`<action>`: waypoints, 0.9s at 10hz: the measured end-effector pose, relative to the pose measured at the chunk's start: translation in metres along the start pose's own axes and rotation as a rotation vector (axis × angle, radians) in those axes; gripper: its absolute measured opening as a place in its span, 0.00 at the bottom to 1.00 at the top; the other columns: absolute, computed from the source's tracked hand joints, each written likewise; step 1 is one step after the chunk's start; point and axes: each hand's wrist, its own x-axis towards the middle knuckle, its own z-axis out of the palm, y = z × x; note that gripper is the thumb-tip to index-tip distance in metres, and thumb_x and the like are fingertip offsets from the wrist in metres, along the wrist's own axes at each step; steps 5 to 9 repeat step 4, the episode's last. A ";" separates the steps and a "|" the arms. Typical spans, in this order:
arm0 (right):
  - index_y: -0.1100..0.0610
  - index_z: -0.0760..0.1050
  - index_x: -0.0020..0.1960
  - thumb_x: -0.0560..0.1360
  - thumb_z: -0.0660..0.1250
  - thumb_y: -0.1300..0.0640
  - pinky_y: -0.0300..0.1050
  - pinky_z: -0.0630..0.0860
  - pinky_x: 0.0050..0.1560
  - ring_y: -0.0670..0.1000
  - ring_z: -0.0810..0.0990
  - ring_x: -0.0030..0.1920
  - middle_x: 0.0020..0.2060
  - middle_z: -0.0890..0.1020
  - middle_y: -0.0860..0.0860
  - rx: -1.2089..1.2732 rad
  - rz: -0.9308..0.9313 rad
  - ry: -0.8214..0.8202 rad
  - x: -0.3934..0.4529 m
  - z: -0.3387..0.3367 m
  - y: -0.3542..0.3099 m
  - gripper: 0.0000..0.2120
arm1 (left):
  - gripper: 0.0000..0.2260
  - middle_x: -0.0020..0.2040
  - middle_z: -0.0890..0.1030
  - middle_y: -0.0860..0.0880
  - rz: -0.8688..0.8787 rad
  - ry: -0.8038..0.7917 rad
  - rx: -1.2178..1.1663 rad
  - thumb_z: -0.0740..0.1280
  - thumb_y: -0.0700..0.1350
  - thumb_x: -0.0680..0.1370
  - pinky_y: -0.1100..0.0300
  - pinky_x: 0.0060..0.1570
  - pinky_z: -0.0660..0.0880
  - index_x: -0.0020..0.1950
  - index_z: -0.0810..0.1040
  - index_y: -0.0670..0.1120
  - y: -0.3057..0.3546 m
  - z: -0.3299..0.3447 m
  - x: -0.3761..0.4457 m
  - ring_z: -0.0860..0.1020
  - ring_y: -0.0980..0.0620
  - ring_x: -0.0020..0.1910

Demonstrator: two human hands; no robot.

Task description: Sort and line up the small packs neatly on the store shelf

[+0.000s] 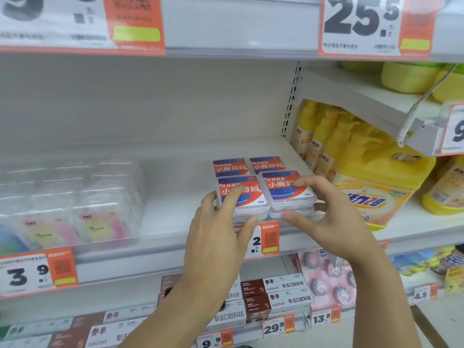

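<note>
Four packs showing | left hand (221,222) is gripping front-left pack (242,194), right hand (324,217) front-right pack (287,189), at shelf (175,204) front edge | step: squaring stacks | next: likely aligning them with rear packs (249,165)

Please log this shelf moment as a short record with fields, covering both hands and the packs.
left hand: on the front left pack stack, fingers on top, thumb at the front
right hand: on the front right pack stack, fingers on top, thumb at the front
back row: two more red-and-blue packs side by side
left neighbour: clear packs
right neighbour: yellow bottles
</note>
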 end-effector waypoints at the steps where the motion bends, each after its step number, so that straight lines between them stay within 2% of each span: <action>1: 0.43 0.73 0.58 0.68 0.78 0.53 0.42 0.78 0.53 0.41 0.81 0.54 0.55 0.82 0.39 -0.002 -0.013 0.012 0.000 0.001 0.000 0.22 | 0.25 0.70 0.66 0.53 -0.020 0.003 0.010 0.61 0.62 0.76 0.57 0.62 0.70 0.72 0.60 0.63 0.000 0.000 -0.001 0.68 0.53 0.66; 3: 0.43 0.73 0.57 0.69 0.78 0.54 0.29 0.75 0.48 0.38 0.80 0.52 0.54 0.82 0.39 0.022 -0.013 0.001 -0.002 0.002 -0.001 0.21 | 0.25 0.72 0.64 0.54 -0.044 -0.020 0.069 0.58 0.63 0.77 0.54 0.65 0.66 0.73 0.57 0.64 0.005 -0.005 -0.005 0.65 0.52 0.66; 4: 0.42 0.73 0.59 0.69 0.78 0.53 0.30 0.75 0.50 0.38 0.79 0.54 0.56 0.81 0.40 0.017 -0.023 0.015 -0.002 0.003 -0.004 0.22 | 0.25 0.72 0.63 0.52 -0.042 -0.010 0.081 0.58 0.63 0.77 0.53 0.67 0.65 0.74 0.57 0.63 0.005 -0.005 -0.005 0.63 0.50 0.68; 9: 0.42 0.73 0.59 0.69 0.78 0.53 0.30 0.75 0.50 0.38 0.79 0.54 0.56 0.81 0.40 0.017 -0.023 0.015 -0.002 0.003 -0.004 0.22 | 0.25 0.72 0.63 0.52 -0.042 -0.010 0.081 0.58 0.63 0.77 0.53 0.67 0.65 0.74 0.57 0.63 0.005 -0.005 -0.005 0.63 0.50 0.68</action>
